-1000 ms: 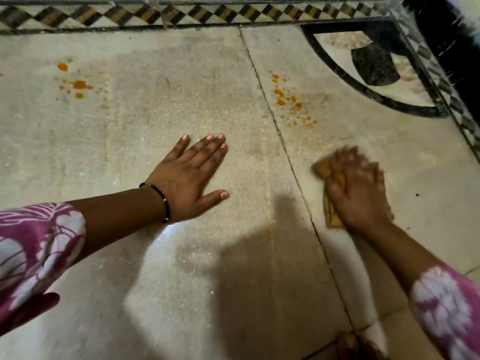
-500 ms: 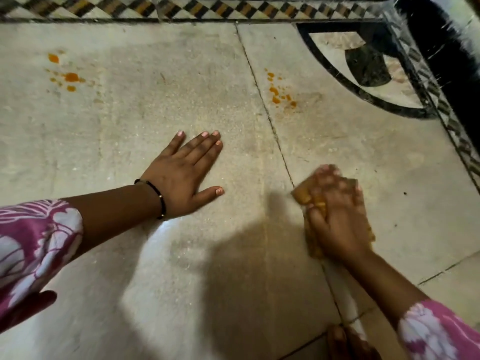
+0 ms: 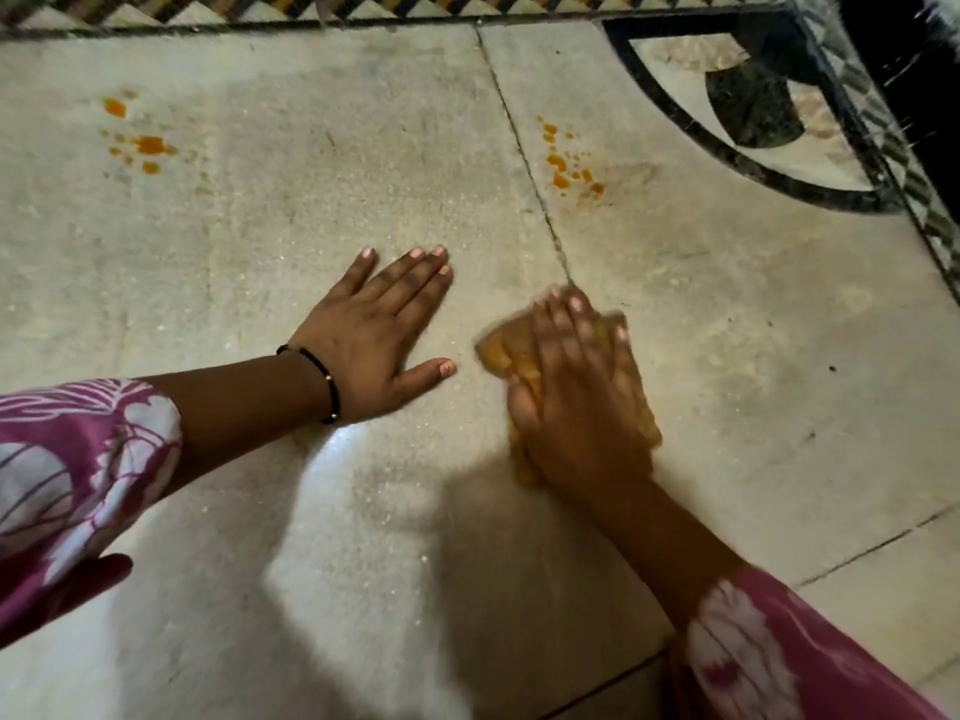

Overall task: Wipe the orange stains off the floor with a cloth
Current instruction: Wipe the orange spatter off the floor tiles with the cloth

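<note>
My right hand [image 3: 576,392] presses a crumpled yellow-orange cloth [image 3: 501,353] flat on the pale stone floor, over the dark joint line; the hand covers most of the cloth and is motion-blurred. My left hand [image 3: 379,337] lies flat on the floor just to its left, fingers spread, holding nothing, a black bracelet on the wrist. One cluster of orange stains [image 3: 566,168] sits beyond the cloth, just right of the joint line. A second cluster of orange stains [image 3: 143,142] lies at the far left.
A black-and-white patterned border [image 3: 363,7] runs along the far edge of the floor. A dark curved inlay [image 3: 748,111] fills the far right corner. A dark joint line [image 3: 524,158] runs diagonally between the slabs. Shadows fall across the near floor.
My right hand has slid the cloth leftward and toward me, onto the joint line. The lower part of the middle stain cluster is gone. My left hand has stayed put.
</note>
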`<state>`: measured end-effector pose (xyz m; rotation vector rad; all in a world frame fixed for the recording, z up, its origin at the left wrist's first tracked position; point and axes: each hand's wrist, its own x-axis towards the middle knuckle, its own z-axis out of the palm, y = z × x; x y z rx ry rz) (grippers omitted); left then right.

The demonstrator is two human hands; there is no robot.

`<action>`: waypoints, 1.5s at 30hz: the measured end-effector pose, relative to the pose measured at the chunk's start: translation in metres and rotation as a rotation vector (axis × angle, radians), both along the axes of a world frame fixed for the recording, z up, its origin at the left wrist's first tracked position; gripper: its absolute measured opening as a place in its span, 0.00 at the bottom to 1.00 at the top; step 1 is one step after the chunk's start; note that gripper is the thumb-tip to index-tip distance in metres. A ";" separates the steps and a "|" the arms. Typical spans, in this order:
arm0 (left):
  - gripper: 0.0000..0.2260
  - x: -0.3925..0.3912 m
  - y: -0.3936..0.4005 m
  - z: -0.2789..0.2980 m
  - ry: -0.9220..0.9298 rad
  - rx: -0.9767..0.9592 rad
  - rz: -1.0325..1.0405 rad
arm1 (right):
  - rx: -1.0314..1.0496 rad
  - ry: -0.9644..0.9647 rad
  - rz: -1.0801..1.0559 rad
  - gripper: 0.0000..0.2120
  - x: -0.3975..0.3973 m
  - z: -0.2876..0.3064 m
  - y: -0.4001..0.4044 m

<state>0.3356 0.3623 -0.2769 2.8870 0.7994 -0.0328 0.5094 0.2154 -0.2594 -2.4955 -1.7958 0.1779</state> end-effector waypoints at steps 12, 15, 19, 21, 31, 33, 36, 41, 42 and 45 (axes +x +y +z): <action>0.38 -0.001 0.000 0.001 0.006 0.001 -0.006 | -0.067 -0.029 -0.531 0.34 0.072 0.001 0.061; 0.37 -0.001 0.000 0.001 0.001 0.002 -0.010 | 0.059 -0.022 -0.192 0.34 0.008 -0.003 0.039; 0.37 -0.001 -0.001 0.002 -0.008 -0.003 -0.004 | -0.041 0.022 -0.074 0.35 -0.016 0.005 -0.061; 0.37 -0.001 -0.001 0.002 -0.004 0.000 -0.002 | -0.065 0.030 -0.215 0.36 0.009 0.009 -0.088; 0.37 0.000 -0.001 0.002 0.015 0.010 0.003 | -0.067 -0.035 -0.323 0.34 0.050 0.002 0.054; 0.37 0.001 -0.001 0.002 0.013 0.008 -0.002 | 0.002 -0.070 -0.092 0.34 0.009 0.001 0.037; 0.37 0.001 -0.002 0.002 0.008 -0.006 0.000 | -0.023 -0.014 0.003 0.34 -0.027 0.005 -0.034; 0.37 0.000 -0.001 0.002 0.004 -0.011 -0.002 | -0.111 -0.018 -0.283 0.36 0.027 0.008 -0.088; 0.37 -0.001 0.000 0.001 0.004 -0.011 0.001 | -0.107 -0.034 -0.355 0.36 0.040 0.008 -0.076; 0.37 0.000 0.000 0.000 0.009 0.002 0.000 | -0.121 -0.018 -0.595 0.36 0.064 0.012 -0.018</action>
